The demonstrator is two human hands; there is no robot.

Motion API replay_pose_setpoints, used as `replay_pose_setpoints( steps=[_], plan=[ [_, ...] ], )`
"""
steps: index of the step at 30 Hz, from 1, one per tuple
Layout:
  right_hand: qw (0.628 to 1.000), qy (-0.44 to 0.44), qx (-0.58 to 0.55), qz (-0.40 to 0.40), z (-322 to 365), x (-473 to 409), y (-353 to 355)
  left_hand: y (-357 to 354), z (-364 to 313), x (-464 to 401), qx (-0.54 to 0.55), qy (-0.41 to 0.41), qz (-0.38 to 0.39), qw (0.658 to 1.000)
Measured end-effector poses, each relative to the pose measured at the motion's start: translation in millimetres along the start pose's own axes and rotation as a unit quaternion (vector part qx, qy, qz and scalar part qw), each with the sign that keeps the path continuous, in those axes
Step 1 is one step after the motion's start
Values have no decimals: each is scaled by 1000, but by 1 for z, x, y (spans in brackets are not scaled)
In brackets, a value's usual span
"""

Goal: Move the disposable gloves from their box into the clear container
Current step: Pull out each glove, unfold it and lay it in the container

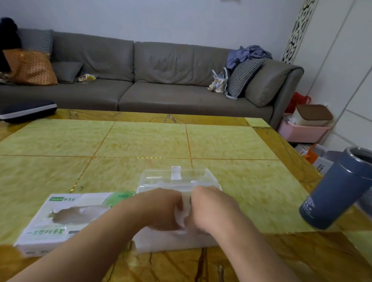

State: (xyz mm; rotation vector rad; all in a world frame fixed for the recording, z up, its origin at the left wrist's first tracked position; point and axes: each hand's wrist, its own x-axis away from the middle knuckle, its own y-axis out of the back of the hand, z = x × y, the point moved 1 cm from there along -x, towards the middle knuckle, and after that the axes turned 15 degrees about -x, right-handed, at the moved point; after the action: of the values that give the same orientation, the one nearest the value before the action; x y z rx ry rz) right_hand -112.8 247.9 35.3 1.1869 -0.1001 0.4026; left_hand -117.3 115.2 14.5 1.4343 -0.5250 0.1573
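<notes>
The white and green glove box (pixel 58 218) lies flat on the table at the front left, its torn top opening facing up. To its right stands the clear container (pixel 179 182) with its lid tipped back. My left hand (pixel 157 209) and my right hand (pixel 210 211) meet side by side over the container's near half. Both press on a translucent white wad of disposable gloves (pixel 181 212) that shows between the fingers and spreads below the hands. How much of the wad lies inside the container is hidden by my hands.
A blue steel tumbler (pixel 337 188) stands open at the table's right edge. A dark flat case (pixel 28 111) rests on the far left corner. Behind the yellow-green table (pixel 138 143) runs a grey sofa (pixel 162 76) with cushions and clothes.
</notes>
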Motion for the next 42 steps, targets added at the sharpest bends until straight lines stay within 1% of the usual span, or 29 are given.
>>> replay_pose_setpoints(
  steps=[2, 3, 6, 7, 8, 10, 13, 16, 19, 23, 25, 27, 30, 32, 33, 35, 37, 39, 40, 41, 42],
  plan=[
    [999, -23, 28, 13, 0, -9, -2, 8, -1, 7, -3, 5, 15, 1000],
    [998, -31, 33, 34, 0, -13, -4, 14, -1, 11, -12, 10, 0, 1000],
    [994, -31, 39, 97, 0, -27, -9, 18, -5, 15, -25, 36, -106, 993],
    [993, -35, 34, 109, -1, -32, -10, 17, -6, 16, -25, 45, -125, 991],
    [992, -48, 24, 117, -1, -36, -12, 15, -7, 16, -31, 52, -117, 991],
    [987, -88, 17, 132, 0, -44, -15, 9, -7, 15, -42, 66, -63, 995],
    [979, -132, 23, 150, -1, -50, -19, 4, -10, 11, -38, 84, -4, 996],
    [979, -121, 46, 156, -5, -45, -18, 7, -11, 6, -50, 84, 52, 994],
    [984, -106, 43, 133, -10, -44, -21, 12, -16, 8, -71, 80, 99, 989],
    [985, -109, 31, 129, -8, -50, -29, 10, -28, 6, -135, 69, 108, 982],
    [983, -121, 20, 139, -7, -51, -33, 12, -31, 4, -136, 60, 108, 983],
    [983, -115, 18, 141, -8, -51, -36, 14, -33, 4, -122, 49, 102, 986],
    [986, -113, 0, 122, -10, -42, -28, 9, -22, 6, -104, 49, 60, 992],
    [989, -108, -20, 97, -13, -36, -21, 4, -8, 10, -64, 46, 30, 996],
    [991, -100, -35, 77, -14, -31, -19, 2, -1, 15, -44, 44, 17, 998],
    [996, -74, -48, 23, -9, -16, -15, 1, 13, 28, 7, 37, -37, 999],
    [997, -48, -48, -32, -4, -2, -9, 5, 25, 45, 77, 36, -146, 986],
    [995, -11, -44, -89, 4, 8, -6, 3, 46, 62, 129, 66, -272, 951],
    [992, 11, -44, -114, 9, 12, -6, 1, 59, 72, 143, 97, -303, 937],
    [989, 36, -47, -135, 14, 15, -7, -4, 74, 79, 149, 126, -306, 932],
    [985, 69, -56, -148, 21, 17, -9, -11, 88, 88, 145, 160, -276, 937]
  ],
)
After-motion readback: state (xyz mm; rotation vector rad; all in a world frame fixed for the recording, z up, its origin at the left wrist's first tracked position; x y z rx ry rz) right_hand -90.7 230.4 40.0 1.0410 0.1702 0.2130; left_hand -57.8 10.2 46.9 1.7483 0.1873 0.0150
